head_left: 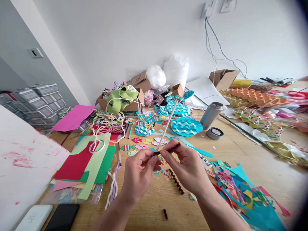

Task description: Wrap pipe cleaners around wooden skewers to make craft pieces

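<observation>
My left hand (pixel 138 168) is closed in a pinch at the lower end of a thin wooden stick (pixel 167 123), which slants up and to the right. Against that end lies a dark brown pipe cleaner (pixel 174 147), and the fingers of my right hand (pixel 189 166) are shut on it. How far it is wound round the stick is hidden by my fingertips. A coiled brown pipe cleaner (pixel 176 181) rests on the table below my right hand. Nearer to me lies a short brown piece (pixel 165 214). Paper fish (pixel 141 146) are spread beyond my hands.
Coloured paper sheets (pixel 72 163) and a tape roll (pixel 97 146) lie left, with a phone (pixel 63 217) in front. A steel flask (pixel 211 115) and its lid (pixel 215 133) stand back right. Paper scraps (pixel 240 189) cover the right front. A filled cardboard box (pixel 103 103) stands behind.
</observation>
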A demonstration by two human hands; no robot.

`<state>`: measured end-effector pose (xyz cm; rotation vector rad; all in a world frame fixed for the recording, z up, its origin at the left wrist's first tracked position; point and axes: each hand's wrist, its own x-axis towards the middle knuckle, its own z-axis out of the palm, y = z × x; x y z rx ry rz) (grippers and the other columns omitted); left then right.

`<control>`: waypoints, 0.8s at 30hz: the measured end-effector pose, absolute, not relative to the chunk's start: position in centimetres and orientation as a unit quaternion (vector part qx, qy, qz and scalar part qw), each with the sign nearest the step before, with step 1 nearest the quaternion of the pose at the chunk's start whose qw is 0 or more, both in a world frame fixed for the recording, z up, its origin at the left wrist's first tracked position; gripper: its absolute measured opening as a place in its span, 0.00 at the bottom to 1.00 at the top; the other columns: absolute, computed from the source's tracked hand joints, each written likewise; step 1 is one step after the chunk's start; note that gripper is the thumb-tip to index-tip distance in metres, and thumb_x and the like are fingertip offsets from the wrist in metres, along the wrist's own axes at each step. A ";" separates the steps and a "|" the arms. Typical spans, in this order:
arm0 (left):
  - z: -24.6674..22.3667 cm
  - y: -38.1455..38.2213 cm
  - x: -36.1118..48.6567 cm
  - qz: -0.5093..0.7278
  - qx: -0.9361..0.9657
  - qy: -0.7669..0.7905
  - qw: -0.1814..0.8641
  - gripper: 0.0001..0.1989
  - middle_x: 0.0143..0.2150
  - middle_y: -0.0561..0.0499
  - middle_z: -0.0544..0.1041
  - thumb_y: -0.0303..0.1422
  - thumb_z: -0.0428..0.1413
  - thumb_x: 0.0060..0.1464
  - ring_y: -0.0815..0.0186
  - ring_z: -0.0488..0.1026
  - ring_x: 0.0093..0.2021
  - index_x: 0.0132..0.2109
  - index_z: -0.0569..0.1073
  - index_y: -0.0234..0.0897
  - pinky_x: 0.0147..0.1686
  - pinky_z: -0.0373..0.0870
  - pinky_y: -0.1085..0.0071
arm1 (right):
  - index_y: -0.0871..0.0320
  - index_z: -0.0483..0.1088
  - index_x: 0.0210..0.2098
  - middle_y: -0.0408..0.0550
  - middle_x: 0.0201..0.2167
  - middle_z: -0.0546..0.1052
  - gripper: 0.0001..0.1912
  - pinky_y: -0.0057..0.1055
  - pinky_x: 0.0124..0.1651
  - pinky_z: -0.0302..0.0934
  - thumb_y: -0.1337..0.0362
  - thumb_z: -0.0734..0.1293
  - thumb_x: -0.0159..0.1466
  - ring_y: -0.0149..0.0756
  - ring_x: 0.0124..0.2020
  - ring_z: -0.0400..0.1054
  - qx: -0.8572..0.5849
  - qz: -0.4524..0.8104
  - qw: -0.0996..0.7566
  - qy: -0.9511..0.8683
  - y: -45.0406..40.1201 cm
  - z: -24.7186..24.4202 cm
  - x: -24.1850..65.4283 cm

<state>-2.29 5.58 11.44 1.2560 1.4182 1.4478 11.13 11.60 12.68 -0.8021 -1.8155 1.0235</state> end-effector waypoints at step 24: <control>10.6 6.5 -3.5 0.577 0.351 0.276 0.683 0.06 0.19 0.52 0.74 0.31 0.60 0.49 0.72 0.69 0.16 0.31 0.75 0.31 0.14 0.69 0.78 | 0.59 0.70 0.29 0.44 0.26 0.71 0.09 0.30 0.34 0.61 0.59 0.67 0.61 0.32 0.30 0.66 -0.240 0.541 0.411 -0.694 11.9 12.8 11.5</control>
